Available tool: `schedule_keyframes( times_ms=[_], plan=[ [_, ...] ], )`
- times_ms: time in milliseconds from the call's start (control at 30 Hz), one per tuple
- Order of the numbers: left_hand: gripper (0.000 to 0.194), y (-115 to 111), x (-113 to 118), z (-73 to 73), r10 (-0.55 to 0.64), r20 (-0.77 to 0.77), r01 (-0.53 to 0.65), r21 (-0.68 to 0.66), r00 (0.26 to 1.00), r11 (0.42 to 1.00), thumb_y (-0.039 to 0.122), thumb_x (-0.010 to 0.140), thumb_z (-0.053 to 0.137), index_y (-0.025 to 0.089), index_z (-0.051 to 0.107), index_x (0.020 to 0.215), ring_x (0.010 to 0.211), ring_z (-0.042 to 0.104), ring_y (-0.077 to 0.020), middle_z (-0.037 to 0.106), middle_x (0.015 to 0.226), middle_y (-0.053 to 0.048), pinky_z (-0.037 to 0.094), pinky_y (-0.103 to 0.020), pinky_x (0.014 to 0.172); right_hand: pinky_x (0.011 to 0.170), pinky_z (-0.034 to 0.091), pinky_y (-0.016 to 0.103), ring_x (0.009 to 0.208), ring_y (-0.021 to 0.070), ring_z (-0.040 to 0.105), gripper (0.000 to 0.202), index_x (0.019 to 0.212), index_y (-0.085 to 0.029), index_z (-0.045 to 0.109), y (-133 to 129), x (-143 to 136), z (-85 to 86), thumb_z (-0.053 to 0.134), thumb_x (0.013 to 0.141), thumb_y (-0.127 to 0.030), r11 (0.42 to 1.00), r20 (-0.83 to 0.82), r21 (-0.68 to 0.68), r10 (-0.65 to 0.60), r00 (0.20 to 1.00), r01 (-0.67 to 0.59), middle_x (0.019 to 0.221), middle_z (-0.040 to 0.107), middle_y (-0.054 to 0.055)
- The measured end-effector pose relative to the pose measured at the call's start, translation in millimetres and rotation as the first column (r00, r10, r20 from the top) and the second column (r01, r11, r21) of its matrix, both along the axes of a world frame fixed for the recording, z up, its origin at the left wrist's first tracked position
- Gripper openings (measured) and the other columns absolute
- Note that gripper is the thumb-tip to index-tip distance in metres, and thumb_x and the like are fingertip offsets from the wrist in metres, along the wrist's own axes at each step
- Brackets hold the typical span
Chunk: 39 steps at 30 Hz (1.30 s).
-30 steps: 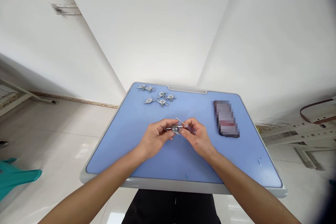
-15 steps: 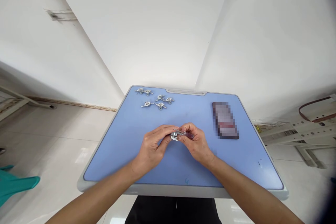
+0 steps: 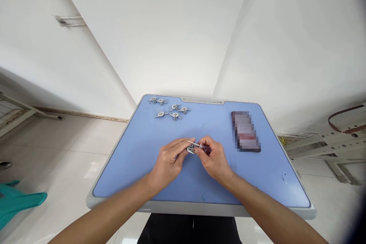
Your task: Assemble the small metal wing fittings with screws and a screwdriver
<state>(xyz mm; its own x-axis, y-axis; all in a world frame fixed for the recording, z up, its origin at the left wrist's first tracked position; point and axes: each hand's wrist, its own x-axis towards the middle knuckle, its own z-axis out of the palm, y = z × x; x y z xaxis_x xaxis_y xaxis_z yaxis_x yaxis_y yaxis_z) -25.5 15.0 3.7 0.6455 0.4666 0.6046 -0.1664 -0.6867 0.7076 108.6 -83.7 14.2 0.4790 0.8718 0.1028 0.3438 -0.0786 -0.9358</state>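
Above the near middle of the blue table point(image 3: 128, 167), my left hand point(image 3: 171, 156) pinches a small silvery metal latch point(image 3: 191, 150) between thumb and fingers. My right hand point(image 3: 214, 156) is closed around a small screwdriver point(image 3: 202, 146) with a clear reddish handle. The screwdriver's thin shaft points left, across the top of the latch and close to my left fingertips. Whether its tip touches the latch I cannot tell. My fingers hide part of both things.
Several similar metal latches point(image 3: 175, 115) lie at the table's far left. A dark, blurred-out flat object point(image 3: 246, 131) lies on the right. White panels point(image 3: 171, 30) rise behind the table. A teal stool point(image 3: 23, 200) stands on the floor at left.
The screwdriver has turned in my right hand: its shaft now shows pointing left over the latch, and less of its handle sticks out. Both hands stay nearly in place.
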Motion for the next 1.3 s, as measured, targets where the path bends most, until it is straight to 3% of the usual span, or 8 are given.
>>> schedule_keyframes(
  times_ms=[100, 200, 300, 400, 633, 933, 1067, 1300],
  plan=[
    [0.032, 0, 0, -1.4, -0.012, 0.009, 0.012, -0.012, 1.000, 1.000, 0.007, 0.091, 0.053, 0.023, 0.068, 0.114, 0.097, 0.068, -0.0170, 0.072, 0.108, -0.007, 0.057, -0.029, 0.084, 0.052, 0.033, 0.024, 0.052, 0.0092, 0.037, 0.018, 0.070, -0.021, 0.047, -1, 1, -0.7, 0.056, 0.082, -0.032, 1.000, 0.056, 0.004, 0.008, 0.998, -0.008, 0.057, 0.043, -0.006],
    [0.029, 3, 0, 2.0, -0.102, -0.075, 0.080, -0.252, 0.992, 0.964, 0.014, 0.090, 0.053, 0.021, 0.069, 0.113, 0.078, 0.066, -0.0151, 0.071, 0.096, -0.006, 0.056, -0.026, 0.067, 0.053, 0.035, 0.023, 0.055, 0.0099, 0.042, 0.016, 0.075, -0.021, 0.050, -1, 3, 1.7, 0.058, 0.082, -0.032, 1.000, 0.037, -0.002, 0.021, 0.999, -0.021, 0.061, 0.049, -0.005],
    [0.029, 8, -1, 11.4, -0.272, -0.186, 0.117, -0.583, 0.944, 0.804, 0.022, 0.088, 0.055, 0.018, 0.069, 0.112, 0.058, 0.053, -0.0098, 0.063, 0.078, -0.003, 0.048, -0.022, 0.053, 0.054, 0.037, 0.023, 0.059, 0.0109, 0.048, 0.013, 0.085, -0.020, 0.056, 1, 4, 5.3, 0.057, 0.083, -0.033, 0.997, -0.045, -0.017, 0.068, 0.997, -0.069, 0.069, 0.058, -0.002],
    [0.034, 9, -1, 19.3, -0.396, -0.228, 0.098, -0.751, 0.890, 0.653, 0.026, 0.083, 0.060, 0.016, 0.066, 0.115, 0.058, 0.048, -0.0084, 0.058, 0.077, -0.001, 0.046, -0.022, 0.055, 0.051, 0.034, 0.023, 0.054, 0.0097, 0.042, 0.015, 0.076, -0.019, 0.058, 1, 2, 6.9, 0.056, 0.084, -0.033, 0.998, -0.044, -0.015, 0.055, 0.998, -0.055, 0.060, 0.052, -0.004],
    [0.028, 3, 4, 12.6, -0.306, -0.227, 0.052, -0.720, 0.925, 0.692, 0.031, 0.078, 0.067, 0.018, 0.060, 0.102, 0.075, 0.052, -0.0136, 0.056, 0.089, -0.004, 0.043, -0.020, 0.055, 0.047, 0.027, 0.024, 0.050, 0.0086, 0.032, 0.022, 0.064, -0.021, 0.049, 0, -2, 11.8, 0.054, 0.081, -0.032, 0.999, -0.063, -0.034, 0.012, 0.998, -0.014, 0.053, 0.038, -0.006],
    [0.048, 6, 4, 21.2, -0.405, -0.127, 0.096, -0.868, 0.905, 0.487, 0.046, 0.078, 0.069, 0.015, 0.058, 0.113, 0.072, 0.050, -0.0137, 0.052, 0.076, -0.001, 0.045, -0.023, 0.057, 0.047, 0.028, 0.025, 0.050, 0.0093, 0.033, 0.027, 0.060, -0.021, 0.049, 2, -7, 7.9, 0.056, 0.080, -0.038, 0.993, -0.145, -0.094, -0.083, 0.986, 0.070, 0.053, 0.042, -0.005],
    [0.038, 7, 5, 15.9, -0.428, -0.109, 0.070, -0.921, 0.897, 0.383, 0.042, 0.079, 0.069, 0.015, 0.059, 0.103, 0.059, 0.044, -0.0094, 0.048, 0.068, 0.002, 0.038, -0.019, 0.048, 0.048, 0.029, 0.024, 0.053, 0.0096, 0.034, 0.029, 0.062, -0.020, 0.049, 1, -5, 6.3, 0.056, 0.082, -0.040, 0.993, -0.142, -0.099, -0.073, 0.987, 0.059, 0.055, 0.042, -0.005],
    [0.041, 10, 4, 16.5, -0.447, -0.173, 0.054, -0.891, 0.878, 0.450, 0.038, 0.074, 0.073, 0.013, 0.062, 0.104, 0.048, 0.030, -0.0065, 0.037, 0.055, 0.008, 0.028, -0.018, 0.040, 0.058, 0.038, 0.025, 0.063, 0.0115, 0.045, 0.015, 0.081, -0.020, 0.062, 2, 10, 11.9, 0.062, 0.079, -0.035, 0.999, -0.142, 0.036, 0.043, 0.989, -0.038, 0.069, 0.056, -0.002]
  ],
)
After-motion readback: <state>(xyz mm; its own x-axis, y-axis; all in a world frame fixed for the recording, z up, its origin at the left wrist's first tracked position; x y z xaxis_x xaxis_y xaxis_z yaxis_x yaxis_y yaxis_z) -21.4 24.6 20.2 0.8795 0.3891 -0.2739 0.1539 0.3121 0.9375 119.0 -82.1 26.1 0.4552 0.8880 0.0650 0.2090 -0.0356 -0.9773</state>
